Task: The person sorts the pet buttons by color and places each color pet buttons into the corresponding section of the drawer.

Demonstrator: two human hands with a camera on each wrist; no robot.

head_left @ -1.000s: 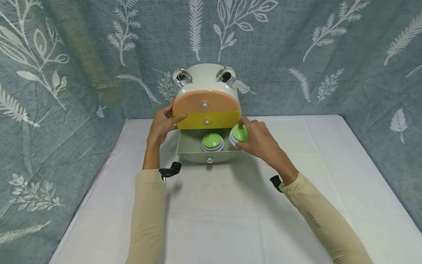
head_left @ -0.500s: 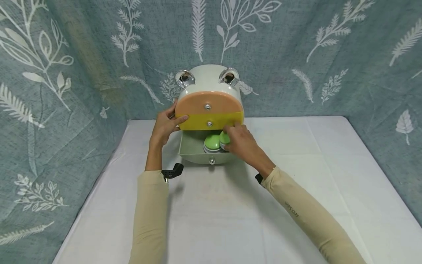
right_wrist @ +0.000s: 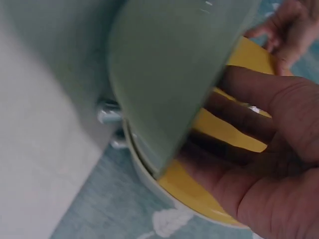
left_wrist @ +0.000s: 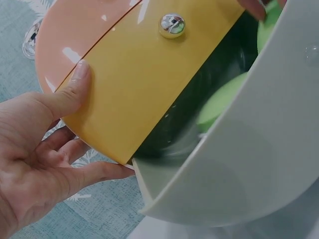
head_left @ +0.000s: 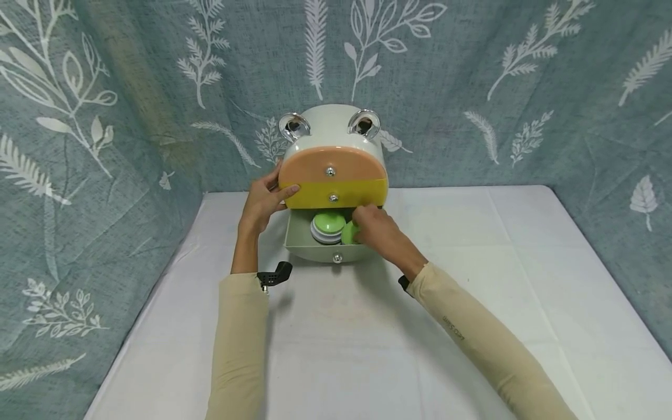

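A white frog-shaped drawer box [head_left: 334, 125] has an orange drawer front, a yellow drawer front [head_left: 304, 198] and a pulled-out pale green bottom drawer [head_left: 307, 252]. My left hand [head_left: 261, 201] grips the box's left side, its thumb [left_wrist: 75, 89] on the yellow front. Inside the bottom drawer sits a round, green-domed piece with a white base [head_left: 329, 223]. Just right of it, my right hand [head_left: 380, 230] reaches over the drawer and holds a second green-domed piece [head_left: 350, 234]. In the right wrist view the drawer wall [right_wrist: 164, 74] hides what the fingers hold.
White cloth covers the table [head_left: 336, 338] in front of the box. A blue-green leaf-patterned curtain [head_left: 430, 99] hangs close behind and at both sides. Small silver knobs [head_left: 338, 258] stick out from the drawer fronts.
My right hand has moved left and down into the bottom drawer with the second green-domed piece. The first piece has shifted left and back. My left hand keeps its grip on the box.
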